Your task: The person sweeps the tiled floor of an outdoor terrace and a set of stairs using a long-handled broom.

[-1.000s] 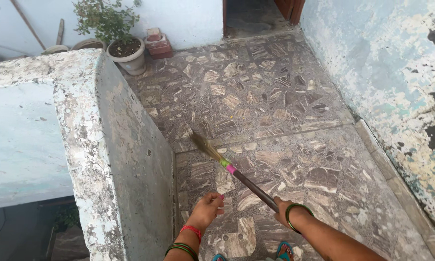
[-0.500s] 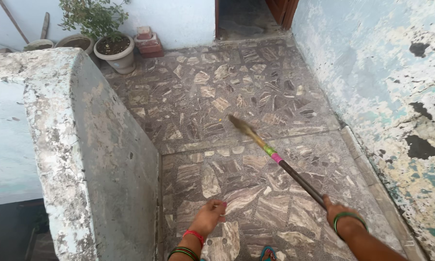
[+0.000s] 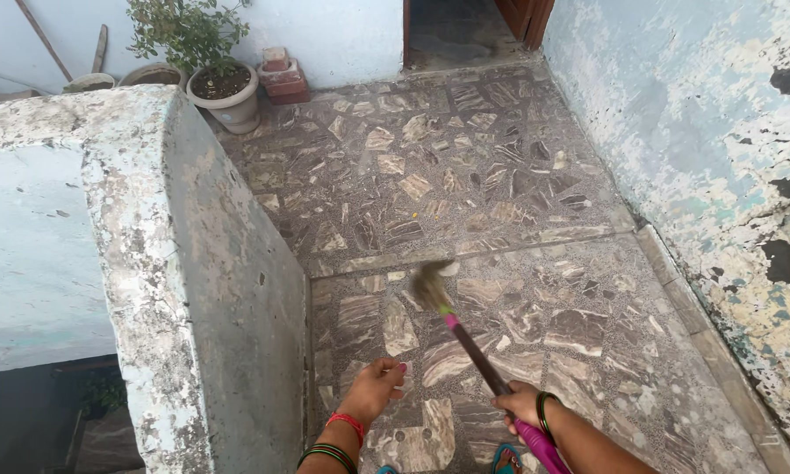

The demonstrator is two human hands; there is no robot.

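Sweeping step: right hand (image 3: 522, 404) fingers gripping dark-handled grass broom w/ pink band (image 3: 465, 338), blurred bristles brushing brown stone-chip floor (image 3: 465, 167); left hand (image 3: 376, 386) loosely curled, empty. Next stroke likely needing wrist control.

Floor (image 3: 465, 167) matt stone chips; wall (image 3: 720, 149) flaking paint; broom (image 3: 465, 338) straw w/ plastic handle.

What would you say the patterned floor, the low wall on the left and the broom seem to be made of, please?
The brown patterned floor looks like irregular stone chips set in cement, matte. The low pale-blue wall seems to be plastered masonry, its paint flaking to grey. The dark-handled broom in the right hand has a blurred straw-like head; the handle is probably plastic or wrapped.
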